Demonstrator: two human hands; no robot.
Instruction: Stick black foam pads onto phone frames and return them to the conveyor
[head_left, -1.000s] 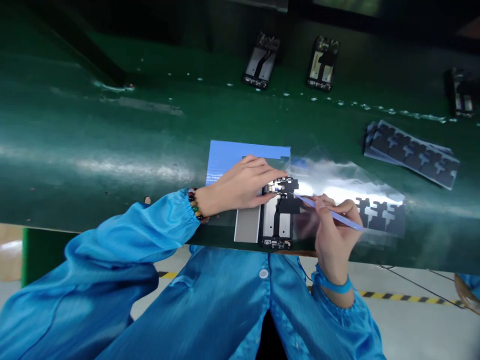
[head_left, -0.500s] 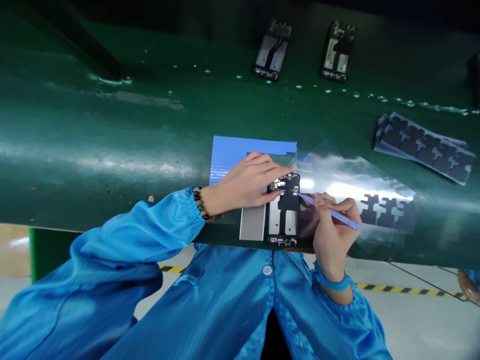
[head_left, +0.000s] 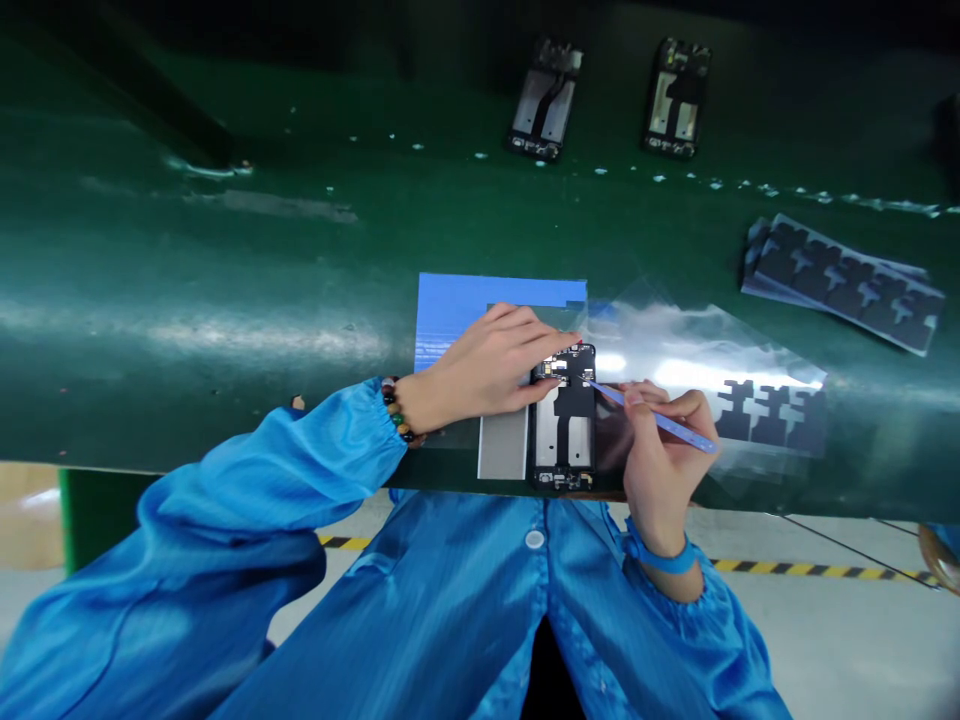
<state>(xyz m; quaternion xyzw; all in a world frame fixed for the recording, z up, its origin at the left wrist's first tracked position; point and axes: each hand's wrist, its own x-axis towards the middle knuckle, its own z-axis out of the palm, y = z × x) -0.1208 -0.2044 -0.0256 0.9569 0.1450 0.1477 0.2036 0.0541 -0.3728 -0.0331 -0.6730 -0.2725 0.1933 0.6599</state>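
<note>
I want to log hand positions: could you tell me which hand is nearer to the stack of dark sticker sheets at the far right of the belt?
Right. The right hand holds a blue tool beside the phone frame, below-left of the stack; the left hand lies farther left.

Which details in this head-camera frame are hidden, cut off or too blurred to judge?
- Head view: the left hand covers the top left corner of the phone frame.
- The blue tool tip's contact with the frame is too small to tell.
- The right hand hides part of the clear film sheet.
- A dark item is cut off by the right edge.
</note>
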